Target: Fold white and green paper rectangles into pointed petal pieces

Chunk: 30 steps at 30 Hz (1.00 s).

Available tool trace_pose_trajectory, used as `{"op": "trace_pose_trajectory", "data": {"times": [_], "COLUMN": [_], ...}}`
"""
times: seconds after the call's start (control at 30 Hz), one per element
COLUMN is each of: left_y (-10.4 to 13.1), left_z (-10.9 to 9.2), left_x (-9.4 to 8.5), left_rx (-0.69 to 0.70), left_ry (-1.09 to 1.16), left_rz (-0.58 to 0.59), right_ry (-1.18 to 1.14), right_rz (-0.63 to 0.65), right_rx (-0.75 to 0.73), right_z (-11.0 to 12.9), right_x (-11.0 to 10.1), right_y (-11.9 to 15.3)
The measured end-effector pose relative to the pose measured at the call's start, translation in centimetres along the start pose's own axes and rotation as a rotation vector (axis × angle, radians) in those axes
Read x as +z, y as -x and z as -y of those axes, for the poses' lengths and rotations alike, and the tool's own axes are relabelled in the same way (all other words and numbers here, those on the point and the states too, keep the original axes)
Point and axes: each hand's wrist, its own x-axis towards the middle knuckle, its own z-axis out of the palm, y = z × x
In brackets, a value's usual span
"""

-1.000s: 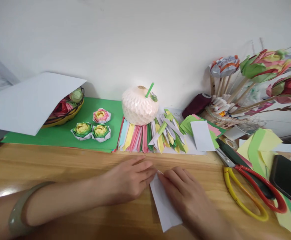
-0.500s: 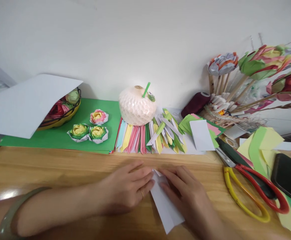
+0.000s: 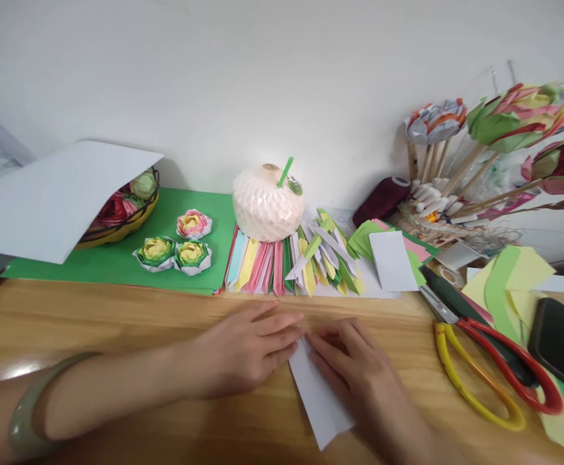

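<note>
A folded white paper strip [image 3: 318, 397] lies slantwise on the wooden table [image 3: 175, 429], its upper end pointed between my two hands. My left hand [image 3: 250, 349] comes in from the left with its fingers stretched out flat, fingertips touching the upper end of the strip. Curled fingers of my right hand [image 3: 364, 371] press and hold the strip's right edge near that same tip. The right thumb lies along the paper, and the exact fold at the tip is hidden by fingers.
Folded coloured paper pieces [image 3: 272, 268] lie in a row before a white textured pot [image 3: 267, 203]. Three paper flowers [image 3: 192, 255] sit on green sheets [image 3: 88, 271]. Scissors [image 3: 499, 355], a phone [image 3: 563, 345] and paper scraps [image 3: 519, 278] are at right.
My left hand has shifted slightly up and right, its fingers straighter over the strip's tip. The upper fold of the paper looks flatter. My right hand stays nearly in place.
</note>
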Motion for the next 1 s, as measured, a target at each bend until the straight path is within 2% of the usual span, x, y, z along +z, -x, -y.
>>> {"op": "trace_pose_trajectory", "data": {"times": [0.5,0.73,1.0], "left_y": [0.04,-0.13,0.02], "left_z": [-0.01,-0.11,-0.14], "left_x": [-0.11,-0.39,-0.20], "left_rx": [0.043,0.054,0.054], "left_ry": [-0.056,-0.071,-0.071], "left_rz": [0.015,0.023,0.010], "right_ry": [-0.128,-0.022,0.073], "right_rz": [-0.011,-0.017,-0.017], "right_rx": [0.029,0.048,0.001], "right_z": [-0.14,-0.42,0.05], "right_x": [0.25,0.33,0.37], "right_y": [-0.12,0.26,0.31]}}
